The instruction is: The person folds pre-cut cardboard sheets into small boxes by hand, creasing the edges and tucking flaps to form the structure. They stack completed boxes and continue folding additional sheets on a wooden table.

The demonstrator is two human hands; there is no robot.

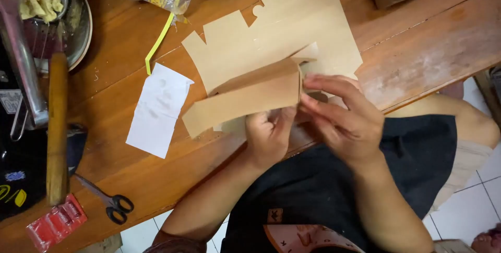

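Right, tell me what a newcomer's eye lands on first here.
The brown cardboard box blank at the centre, half folded, gripped by the left hand from below and the right hand at its right end. Under it lies a flat die-cut blank on the wooden table. Farther left sit a white paper sheet and black-handled scissors.

The flat box blank (271, 39) and the half-folded box (245, 99) are plain kraft brown, the paper sheet (159, 109) white, the strip (159, 39) yellow. The table (428, 44) is reddish-brown wood with pale scuffs. The scissors (112, 203) have black handles, the packet (56, 221) is red, the rolling pin (56, 128) honey-brown, and the person's apron (407, 154) black
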